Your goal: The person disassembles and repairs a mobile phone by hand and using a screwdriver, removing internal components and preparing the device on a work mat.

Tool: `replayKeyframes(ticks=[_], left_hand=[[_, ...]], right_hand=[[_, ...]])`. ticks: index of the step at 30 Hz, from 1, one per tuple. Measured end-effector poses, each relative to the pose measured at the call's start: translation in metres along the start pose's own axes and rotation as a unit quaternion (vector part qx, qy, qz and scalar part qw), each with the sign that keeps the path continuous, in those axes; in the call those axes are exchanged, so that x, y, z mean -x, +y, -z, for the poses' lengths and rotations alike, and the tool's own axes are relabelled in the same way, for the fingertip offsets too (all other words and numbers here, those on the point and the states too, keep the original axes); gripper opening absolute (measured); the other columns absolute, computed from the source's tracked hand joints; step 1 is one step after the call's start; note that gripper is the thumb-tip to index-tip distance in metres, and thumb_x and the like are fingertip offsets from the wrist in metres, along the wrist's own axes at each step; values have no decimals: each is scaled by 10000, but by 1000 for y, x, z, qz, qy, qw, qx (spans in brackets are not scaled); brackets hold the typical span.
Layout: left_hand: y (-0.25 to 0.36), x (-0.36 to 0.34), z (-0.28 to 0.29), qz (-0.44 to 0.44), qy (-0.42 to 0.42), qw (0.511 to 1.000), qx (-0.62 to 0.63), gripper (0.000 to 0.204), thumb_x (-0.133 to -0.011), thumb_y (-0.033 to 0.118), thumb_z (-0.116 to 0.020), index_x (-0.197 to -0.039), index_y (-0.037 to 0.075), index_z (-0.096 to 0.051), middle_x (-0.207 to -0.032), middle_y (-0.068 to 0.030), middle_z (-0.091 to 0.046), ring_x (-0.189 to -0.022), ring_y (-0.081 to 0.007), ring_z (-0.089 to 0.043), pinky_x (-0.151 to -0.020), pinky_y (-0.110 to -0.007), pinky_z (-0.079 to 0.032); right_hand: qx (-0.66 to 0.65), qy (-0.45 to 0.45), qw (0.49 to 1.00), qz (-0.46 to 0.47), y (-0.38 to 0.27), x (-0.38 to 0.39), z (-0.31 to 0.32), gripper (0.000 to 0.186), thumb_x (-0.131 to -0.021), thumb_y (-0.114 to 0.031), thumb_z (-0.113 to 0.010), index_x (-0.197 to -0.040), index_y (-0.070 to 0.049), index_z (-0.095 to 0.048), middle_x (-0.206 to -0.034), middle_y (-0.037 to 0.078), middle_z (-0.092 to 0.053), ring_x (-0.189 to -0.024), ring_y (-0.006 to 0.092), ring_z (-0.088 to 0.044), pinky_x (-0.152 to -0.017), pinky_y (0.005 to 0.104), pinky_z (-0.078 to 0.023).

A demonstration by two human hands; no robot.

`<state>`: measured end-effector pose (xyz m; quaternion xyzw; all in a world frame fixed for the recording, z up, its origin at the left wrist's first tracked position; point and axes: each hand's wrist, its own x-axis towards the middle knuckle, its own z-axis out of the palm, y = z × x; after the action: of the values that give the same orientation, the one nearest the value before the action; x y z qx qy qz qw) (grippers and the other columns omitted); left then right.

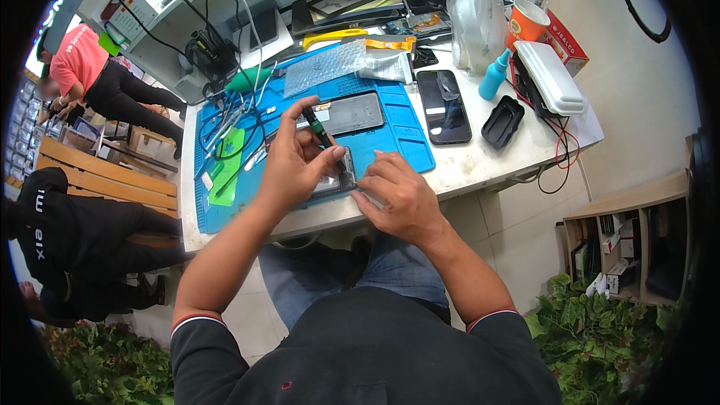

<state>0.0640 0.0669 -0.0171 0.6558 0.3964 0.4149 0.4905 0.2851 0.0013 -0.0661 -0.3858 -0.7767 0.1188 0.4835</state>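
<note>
My left hand (298, 161) grips a black and green pen-shaped screwdriver (318, 126), tilted over a disassembled phone (343, 170) on the blue repair mat (407, 135). My right hand (394, 195) has bent fingers at the right edge of that phone; what its fingertips hold, if anything, is too small to make out. Behind my hands lies another phone part, a grey panel (352, 112). Cables and a green plastic piece (223, 184) lie to the left. A black phone (442, 107) rests right of the mat, beside a small black tray (501, 121).
A blue dropper bottle (493, 75), white case (547, 79), orange cup (525, 24) and plastic bag (469, 15) crowd the back right. Bubble wrap (322, 67) and tools lie behind the mat. Two people (90, 79) (60, 232) are at the left near a wooden bench (112, 180).
</note>
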Motion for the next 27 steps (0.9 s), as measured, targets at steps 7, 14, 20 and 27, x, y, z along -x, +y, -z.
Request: replayKeyframes(ticks=[7,14,20,27], left_hand=[[-15,22,-3,-182,18,976,-116,821,-994,12,-876,-1644,102,-382,-1070,-108,-798,-955,-187,-837,-840,-324,-672],[18,12,6,-412,-103,861,-278,765,-874,-16,-963,-1459,123,-491,-979,-142,-802,-877,-296,-835,-736,-372,-673],[100,0,14,-226,-251,846,-412,221,-914,92,-901,-1081,99,-758,-1062,-81,-805,-919,-316,-803,-752,-401,-617],[119,-20,6,-155,-291,794,-511,222,-946,92,-837,-1164,132,-832,-1097,-60,-818,-913,-318,-804,-765,-445,-619]], right_hand=[[-1,0,1000,-5,-1,0,-1,228,-829,-61,-917,-1008,-35,-779,-1015,111,-733,-1066,356,-727,-1101,503,-611],[9,-5,1000,-1,2,1,-2,248,-839,-75,-911,-1050,-46,-785,-1039,110,-737,-1097,365,-724,-1098,501,-614],[19,-8,1000,3,-2,-2,1,213,-850,-77,-898,-1013,-15,-775,-1040,125,-737,-1134,359,-702,-1015,448,-601],[26,-14,1000,5,-2,-3,2,200,-857,-89,-895,-998,-15,-774,-1042,119,-734,-1157,355,-697,-1024,441,-594]])
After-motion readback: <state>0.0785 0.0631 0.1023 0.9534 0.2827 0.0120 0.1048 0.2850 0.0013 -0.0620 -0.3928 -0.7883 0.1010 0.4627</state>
